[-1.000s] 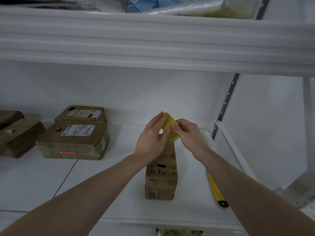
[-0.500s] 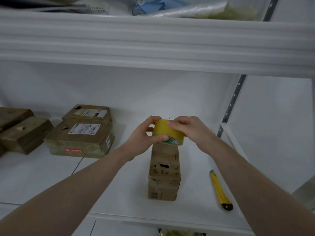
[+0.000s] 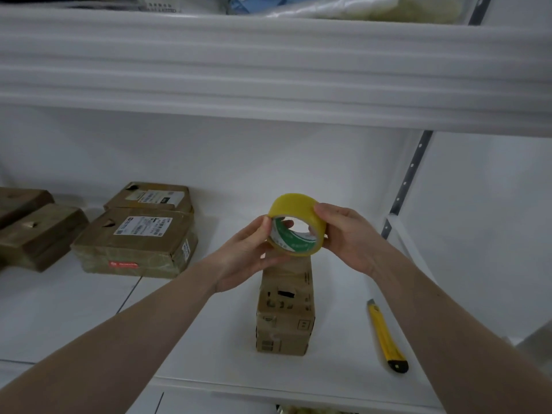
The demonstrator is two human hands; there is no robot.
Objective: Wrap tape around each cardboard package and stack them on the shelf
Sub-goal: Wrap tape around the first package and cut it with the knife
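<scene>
The tape roll (image 3: 295, 225) has tilted up, its green core now facing the camera. Left hand (image 3: 248, 252) and right hand (image 3: 348, 237) both grip it with curled fingers, above the package (image 3: 285, 312) on the shelf (image 3: 209, 339).

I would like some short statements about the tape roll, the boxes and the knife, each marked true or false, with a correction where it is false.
1. Both hands hold the yellow tape roll. True: the left hand and the right hand grip it from either side.
2. The tape roll lies on the shelf. False: it is held in the air above the narrow cardboard package.
3. The yellow utility knife lies on the shelf to the right of that package. True.
4. The right hand grips the knife. False: the knife lies untouched.
5. The labelled packages sit to the left of the hands. True.
</scene>
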